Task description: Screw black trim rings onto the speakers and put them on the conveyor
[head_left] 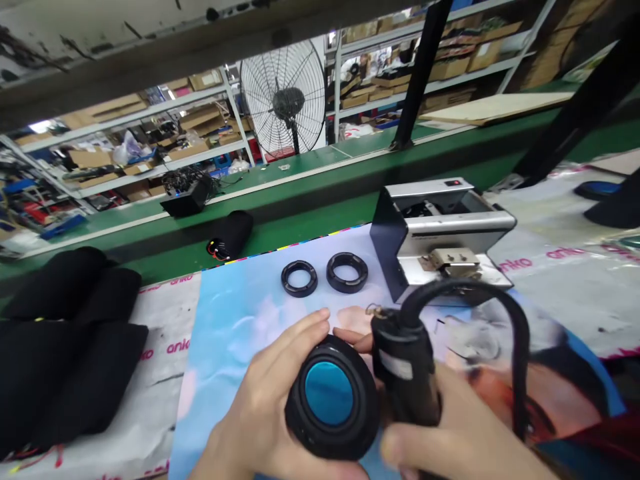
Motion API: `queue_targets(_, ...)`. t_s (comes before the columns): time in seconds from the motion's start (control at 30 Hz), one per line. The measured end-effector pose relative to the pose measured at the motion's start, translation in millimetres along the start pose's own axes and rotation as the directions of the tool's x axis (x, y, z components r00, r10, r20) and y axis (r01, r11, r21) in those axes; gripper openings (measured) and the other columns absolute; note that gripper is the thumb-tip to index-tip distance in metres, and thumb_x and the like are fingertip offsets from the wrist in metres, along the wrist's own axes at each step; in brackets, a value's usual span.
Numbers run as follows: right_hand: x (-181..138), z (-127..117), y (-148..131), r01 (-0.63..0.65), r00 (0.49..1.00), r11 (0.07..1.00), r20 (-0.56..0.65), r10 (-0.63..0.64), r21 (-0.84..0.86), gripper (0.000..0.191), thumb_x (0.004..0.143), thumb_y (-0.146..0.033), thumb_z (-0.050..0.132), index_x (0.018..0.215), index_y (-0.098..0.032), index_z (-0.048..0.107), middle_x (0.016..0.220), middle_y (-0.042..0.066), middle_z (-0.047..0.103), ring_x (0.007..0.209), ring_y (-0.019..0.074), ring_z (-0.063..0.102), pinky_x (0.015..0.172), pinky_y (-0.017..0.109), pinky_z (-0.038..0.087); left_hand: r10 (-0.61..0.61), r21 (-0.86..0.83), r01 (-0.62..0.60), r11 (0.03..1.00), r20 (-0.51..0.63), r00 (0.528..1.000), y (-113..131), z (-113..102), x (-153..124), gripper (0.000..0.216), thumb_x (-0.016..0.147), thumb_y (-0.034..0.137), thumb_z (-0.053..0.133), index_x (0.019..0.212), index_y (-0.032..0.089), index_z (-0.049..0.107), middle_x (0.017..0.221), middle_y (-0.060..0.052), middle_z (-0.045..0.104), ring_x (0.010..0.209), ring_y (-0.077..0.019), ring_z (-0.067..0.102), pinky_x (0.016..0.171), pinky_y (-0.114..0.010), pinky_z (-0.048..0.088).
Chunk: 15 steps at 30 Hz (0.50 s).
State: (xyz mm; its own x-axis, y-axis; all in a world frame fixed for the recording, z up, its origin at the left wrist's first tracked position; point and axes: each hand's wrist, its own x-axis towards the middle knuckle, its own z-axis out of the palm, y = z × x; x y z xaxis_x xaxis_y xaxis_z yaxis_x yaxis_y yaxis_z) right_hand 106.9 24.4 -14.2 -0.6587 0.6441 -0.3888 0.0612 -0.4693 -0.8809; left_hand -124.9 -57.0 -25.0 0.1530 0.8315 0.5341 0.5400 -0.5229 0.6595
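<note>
My left hand (265, 393) is wrapped round a cylindrical black speaker (367, 430), its round end with a shiny blue disc tilted up toward me. Close on its right, my right hand (450, 427) grips a black electric screwdriver (404, 367). A hanging ring and a thick curved cable are at the screwdriver's top. Its tip is hidden, so I cannot tell whether it touches the speaker. Beyond my hands, two black rings (299, 279) lie on the blue printed mat (235, 333).
A silver and black screw feeder (450, 230) stands behind the screwdriver. Several black fabric-covered cylinders (65, 353) are piled at left, another (237, 233) lying farther back. Behind the green bench (310, 227) are a large fan (285, 100) and shelves of boxes. A dark beam crosses overhead.
</note>
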Motion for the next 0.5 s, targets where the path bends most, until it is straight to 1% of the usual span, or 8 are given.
queue_targets(0.07, 6.8, -10.5, -23.5, 0.019, 0.994, 1.0, -0.105, -0.021, -0.017, 0.092, 0.063, -0.05, 0.094, 0.142, -0.02, 0.057, 0.052, -0.004, 0.055, 0.043, 0.0131, 0.051, 0.046, 0.02, 0.044, -0.036, -0.003, 0.036, 0.999, -0.016, 0.999, -1.2, 1.4, -2.3, 0.129, 0.055, 0.069, 0.097, 0.164, 0.033, 0.039, 0.156, -0.016, 0.061, 0.141, -0.0463, 0.061, 0.119, -0.057, 0.052)
queue_targets(0.1, 12.4, -15.6, -36.2, 0.085, 0.975, 0.992, -0.199, -0.102, -0.091, 0.086, 0.068, -0.054, 0.089, 0.14, -0.02, 0.058, 0.051, -0.003, 0.056, 0.043, 0.0138, 0.052, 0.047, 0.022, 0.045, -0.054, -0.008, 0.054, 0.999, -0.02, 0.998, -1.6, 2.4, -3.7, 0.128, 0.055, 0.07, 0.097, 0.163, 0.033, 0.04, 0.156, -0.016, 0.061, 0.141, -0.046, 0.061, 0.119, -0.057, 0.052)
queue_targets(0.17, 28.7, -23.0, -58.5, 0.176, 0.918, 0.928, -0.285, -0.275, -0.327, 0.08, 0.074, -0.057, 0.083, 0.14, -0.02, 0.056, 0.054, -0.002, 0.059, 0.047, 0.0177, 0.057, 0.048, 0.024, 0.048, -0.08, -0.022, 0.079, 0.997, -0.031, 0.996, -1.4, 4.5, -6.2, 0.126, 0.055, 0.072, 0.096, 0.162, 0.034, 0.041, 0.154, -0.015, 0.062, 0.14, -0.0447, 0.062, 0.118, -0.055, 0.052)
queue_targets(0.2, 38.8, -24.5, -66.5, 0.173, 0.904, 0.873, -0.279, -0.325, -0.456, 0.076, 0.077, -0.056, 0.081, 0.139, -0.02, 0.055, 0.057, -0.002, 0.061, 0.05, 0.018, 0.06, 0.049, 0.024, 0.049, -0.093, -0.027, 0.092, 0.995, -0.037, 0.995, -0.8, 5.5, -6.8, 0.124, 0.056, 0.071, 0.095, 0.161, 0.035, 0.041, 0.153, -0.014, 0.062, 0.139, -0.0438, 0.063, 0.118, -0.055, 0.052)
queue_targets(0.3, 73.3, -20.5, -75.9, 0.143, 0.924, 0.772, -0.195, -0.328, -0.62, 0.065, 0.079, -0.04, 0.083, 0.135, -0.019, 0.055, 0.08, 0.002, 0.07, 0.053, 0.0158, 0.063, 0.05, 0.024, 0.049, -0.119, -0.029, 0.118, 0.993, -0.057, 0.991, 1.5, 7.3, -5.5, 0.116, 0.061, 0.07, 0.093, 0.16, 0.037, 0.043, 0.152, -0.012, 0.063, 0.137, -0.0416, 0.064, 0.118, -0.054, 0.052)
queue_targets(0.4, 105.3, -11.2, -71.6, 0.097, 0.937, 0.672, -0.161, -0.311, -0.734, 0.073, 0.079, -0.024, 0.084, 0.144, -0.02, 0.052, 0.11, 0.008, 0.071, 0.056, 0.0123, 0.062, 0.052, 0.024, 0.05, -0.101, -0.015, 0.1, 0.995, -0.049, 0.994, 1.9, 6.6, -0.7, 0.109, 0.065, 0.068, 0.092, 0.158, 0.036, 0.045, 0.149, -0.011, 0.065, 0.136, -0.0398, 0.065, 0.115, -0.051, 0.054)
queue_targets(0.43, 113.7, -8.8, -69.7, 0.073, 0.937, 0.631, -0.164, -0.309, -0.772, 0.071, 0.08, -0.02, 0.083, 0.144, -0.019, 0.053, 0.114, 0.009, 0.07, 0.061, 0.0119, 0.063, 0.056, 0.024, 0.052, -0.086, -0.009, 0.085, 0.996, -0.049, 0.995, 1.4, 5.9, 1.2, 0.108, 0.066, 0.066, 0.092, 0.158, 0.035, 0.046, 0.148, -0.011, 0.066, 0.134, -0.0391, 0.066, 0.115, -0.051, 0.055)
queue_targets(0.5, 124.7, -5.8, -67.5, 0.027, 0.933, 0.556, -0.178, -0.312, -0.831, 0.058, 0.084, -0.015, 0.078, 0.138, -0.015, 0.058, 0.114, 0.009, 0.069, 0.072, 0.0125, 0.064, 0.066, 0.024, 0.055, -0.063, 0.001, 0.063, 0.998, -0.051, 0.997, 0.3, 4.1, 4.5, 0.106, 0.066, 0.063, 0.093, 0.157, 0.034, 0.047, 0.147, -0.011, 0.067, 0.133, -0.0379, 0.067, 0.115, -0.05, 0.054)
